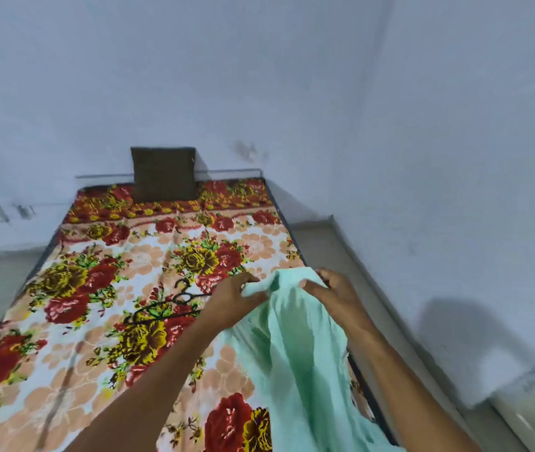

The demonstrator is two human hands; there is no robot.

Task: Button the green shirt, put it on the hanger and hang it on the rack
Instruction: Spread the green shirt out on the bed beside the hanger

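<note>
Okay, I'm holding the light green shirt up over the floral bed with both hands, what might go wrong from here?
1. The light green cotton shirt hangs bunched between the left hand and the right hand, so its buttons are hidden; you may mismatch them.
2. It drapes near the right edge of the floral bedsheet; the tail might slide toward the floor.
3. The thin black wire hanger lies on the sheet beside the left hand; spreading the shirt could cover it.
</note>
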